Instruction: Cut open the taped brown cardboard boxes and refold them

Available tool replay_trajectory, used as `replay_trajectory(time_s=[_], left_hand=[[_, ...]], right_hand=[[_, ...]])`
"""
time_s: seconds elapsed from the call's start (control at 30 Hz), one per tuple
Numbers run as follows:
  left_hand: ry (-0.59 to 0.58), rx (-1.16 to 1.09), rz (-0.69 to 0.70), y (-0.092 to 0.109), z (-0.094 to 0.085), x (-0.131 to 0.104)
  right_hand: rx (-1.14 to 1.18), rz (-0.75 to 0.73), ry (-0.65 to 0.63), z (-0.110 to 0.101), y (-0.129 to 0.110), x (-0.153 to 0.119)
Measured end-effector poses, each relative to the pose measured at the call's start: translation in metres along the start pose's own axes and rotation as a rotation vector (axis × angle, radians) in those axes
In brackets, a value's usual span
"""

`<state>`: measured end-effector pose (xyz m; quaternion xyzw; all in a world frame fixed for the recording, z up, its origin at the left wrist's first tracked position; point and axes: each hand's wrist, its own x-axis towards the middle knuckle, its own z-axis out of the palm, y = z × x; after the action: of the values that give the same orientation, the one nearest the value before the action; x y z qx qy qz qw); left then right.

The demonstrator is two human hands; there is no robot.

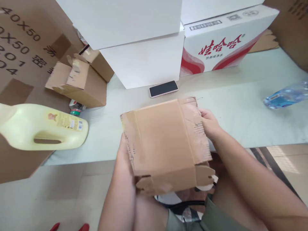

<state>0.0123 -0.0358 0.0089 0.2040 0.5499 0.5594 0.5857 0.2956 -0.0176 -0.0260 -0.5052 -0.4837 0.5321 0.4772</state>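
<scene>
A brown cardboard box (166,138) with torn, ragged side flaps and small tabs at its lower edge is held up over the front of the table. My right hand (209,123) grips its right side, with the fingers partly behind the cardboard. At the left edge my left hand (124,149) holds the box from the side, its fingers hidden behind it. A dark-screened phone (164,89) lies on the table just beyond the box.
The pale green table (231,118) bears white boxes (149,62), a red-and-white carton (216,48), a small open cardboard box (84,80) and a plastic bottle (286,96). A large yellow jug (48,128) lies at the left.
</scene>
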Motion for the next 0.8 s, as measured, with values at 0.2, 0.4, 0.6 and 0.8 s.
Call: replay_trajectory(time_s=[0.2,0.4,0.6,0.8], left_hand=[[0.178,-0.229,0.032,0.012,-0.006,0.010],[0.149,-0.357,0.230,0.020,-0.017,0.022],[0.055,-0.318,0.171,0.018,-0.026,0.020],[0.073,-0.369,0.068,0.022,-0.013,0.012]], right_hand=[[0.318,0.263,-0.225,-0.009,-0.017,0.005],[0.203,0.278,-0.115,0.004,-0.011,0.007],[0.263,0.166,0.074,0.024,-0.008,-0.005],[0.298,0.178,0.002,0.018,-0.035,-0.036]])
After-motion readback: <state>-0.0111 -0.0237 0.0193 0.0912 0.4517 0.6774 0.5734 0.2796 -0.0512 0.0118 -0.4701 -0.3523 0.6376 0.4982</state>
